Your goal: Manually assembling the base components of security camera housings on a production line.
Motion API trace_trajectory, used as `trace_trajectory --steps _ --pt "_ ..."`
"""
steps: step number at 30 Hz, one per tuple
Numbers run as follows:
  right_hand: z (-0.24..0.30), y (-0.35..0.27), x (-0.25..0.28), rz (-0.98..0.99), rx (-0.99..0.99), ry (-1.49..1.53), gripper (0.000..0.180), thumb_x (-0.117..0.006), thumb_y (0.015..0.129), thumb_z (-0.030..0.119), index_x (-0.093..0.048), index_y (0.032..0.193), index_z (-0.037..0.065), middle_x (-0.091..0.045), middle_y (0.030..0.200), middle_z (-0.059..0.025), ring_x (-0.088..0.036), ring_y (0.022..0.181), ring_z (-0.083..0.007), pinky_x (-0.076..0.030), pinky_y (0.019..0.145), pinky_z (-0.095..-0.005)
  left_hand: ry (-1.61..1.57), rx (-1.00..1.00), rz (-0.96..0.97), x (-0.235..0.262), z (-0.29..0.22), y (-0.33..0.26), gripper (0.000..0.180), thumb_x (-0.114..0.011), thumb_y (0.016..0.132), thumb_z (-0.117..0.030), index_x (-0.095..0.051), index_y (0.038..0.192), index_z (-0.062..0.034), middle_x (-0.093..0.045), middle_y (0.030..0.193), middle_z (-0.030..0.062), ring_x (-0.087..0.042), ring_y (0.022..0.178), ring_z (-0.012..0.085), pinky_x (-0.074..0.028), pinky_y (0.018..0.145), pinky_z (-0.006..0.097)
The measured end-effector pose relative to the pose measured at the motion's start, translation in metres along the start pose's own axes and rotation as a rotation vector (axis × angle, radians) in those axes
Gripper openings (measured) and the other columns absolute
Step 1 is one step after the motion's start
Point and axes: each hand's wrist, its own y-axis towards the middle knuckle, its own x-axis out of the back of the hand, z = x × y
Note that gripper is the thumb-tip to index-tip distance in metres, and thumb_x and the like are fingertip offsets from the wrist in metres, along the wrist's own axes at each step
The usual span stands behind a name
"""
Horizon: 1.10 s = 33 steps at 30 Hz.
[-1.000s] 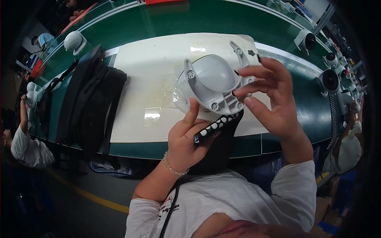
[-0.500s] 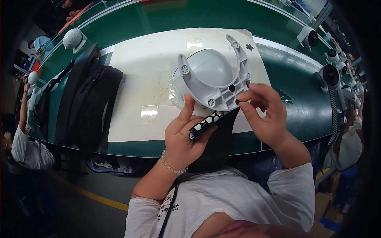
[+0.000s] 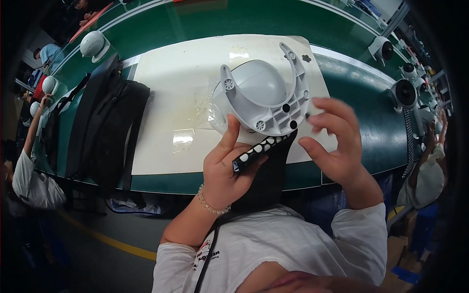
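While the pale plastic unit sits ribbed side up on the white board, straight ahead of me at twelve, I count two black pads on it, both around four o'clock of its face. Spoked sockets at one, three, six and ten are bare, so I'd call it part done, four to go if each takes a pad (a guess).

My left hand, at the unit's seven o'clock, is clamped on a black strip dotted with white rounds. My right hand, at four, is spread wide and blurred, apart from the unit; a dark bit near a fingertip, can't tell if it's a pad.

Writing: none I can make out on the unit or strip. Board has a dark flower-shaped mark at one o'clock, not lettering. Small dark print on my white shirt, out at seven, left uncopied. No label readable on the black bag at nine.
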Motion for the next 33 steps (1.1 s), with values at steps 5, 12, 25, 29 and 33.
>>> trace_trajectory --steps 5,12,25,29,33 --pt "0.005 0.027 -0.01 0.158 0.052 -0.066 0.011 -0.064 0.075 0.013 -0.057 0.08 0.006 -0.041 0.124 -0.0172 -0.037 0.114 -0.0287 -0.029 0.093 -0.0376 -0.007 0.017 0.008 0.001 -0.002 0.001 0.016 -0.069 0.064 0.001 -0.059 0.076 0.002 -0.035 0.13 0.0247 -0.064 0.073 0.0244 -0.049 0.067 0.028" --pt "0.005 0.037 -0.025 0.258 0.093 -0.141 0.011 -0.06 0.079 0.018 -0.059 0.08 0.006 -0.043 0.127 -0.0147 -0.03 0.123 -0.0343 -0.027 0.097 -0.0402 -0.007 0.014 0.019 0.004 -0.001 0.001 0.016 -0.07 0.064 -0.001 -0.06 0.075 0.0001 -0.037 0.13 0.0224 -0.063 0.075 0.0268 -0.049 0.066 0.028" --pt "-0.008 0.011 -0.031 0.057 0.405 -0.514 0.027 -0.055 0.081 0.037 -0.065 0.095 0.016 -0.054 0.115 -0.0006 -0.042 0.112 -0.0228 -0.027 0.087 -0.0348 -0.003 -0.026 -0.017 0.001 0.002 0.001 0.015 -0.071 0.063 -0.002 -0.059 0.073 0.0002 -0.038 0.13 0.02 -0.063 0.068 0.0223 -0.049 0.062 0.027" --pt "-0.002 0.013 -0.027 0.044 0.296 -0.35 0.03 -0.056 0.079 0.039 -0.065 0.097 0.017 -0.052 0.118 -0.0018 -0.039 0.114 -0.0247 -0.026 0.088 -0.0354 -0.024 -0.04 -0.017 0.002 0.004 0.001 0.016 -0.07 0.062 -0.001 -0.059 0.073 -0.0002 -0.038 0.13 0.0201 -0.063 0.069 0.0227 -0.049 0.062 0.027" --pt "0.012 0.018 -0.025 0.216 0.292 -0.213 0.025 -0.067 0.072 0.03 -0.066 0.091 0.014 -0.049 0.116 -0.009 -0.037 0.115 -0.0332 -0.032 0.093 -0.0401 0.006 -0.091 -0.026 0.004 0.003 0.003 0.019 -0.069 0.061 0.0 -0.059 0.076 0.0 -0.038 0.13 0.0202 -0.063 0.071 0.0236 -0.049 0.061 0.028"
